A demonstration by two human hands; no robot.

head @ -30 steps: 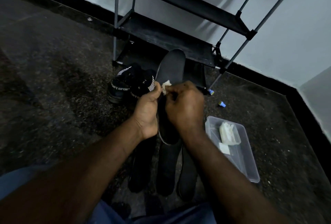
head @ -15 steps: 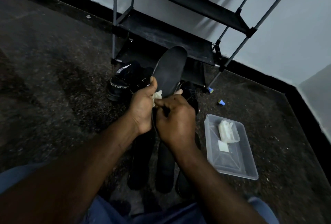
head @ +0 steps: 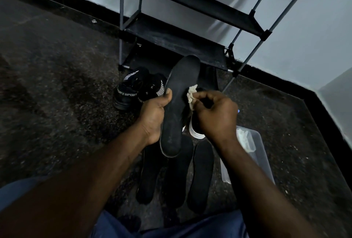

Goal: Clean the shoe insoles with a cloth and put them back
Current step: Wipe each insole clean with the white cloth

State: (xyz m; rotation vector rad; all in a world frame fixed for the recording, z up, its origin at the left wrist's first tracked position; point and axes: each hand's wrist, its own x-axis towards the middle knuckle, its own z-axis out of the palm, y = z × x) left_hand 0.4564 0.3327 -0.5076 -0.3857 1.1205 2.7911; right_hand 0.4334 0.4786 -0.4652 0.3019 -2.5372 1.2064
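Dark floor (head: 57,85), held insole (head: 177,108), clear tub (head: 264,161) holding wad (head: 245,140)

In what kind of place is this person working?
Probably a corner of a room at home, where shoes are kept: a black shoe rack stands against a pale wall, black sneakers sit on the dark speckled floor before it.
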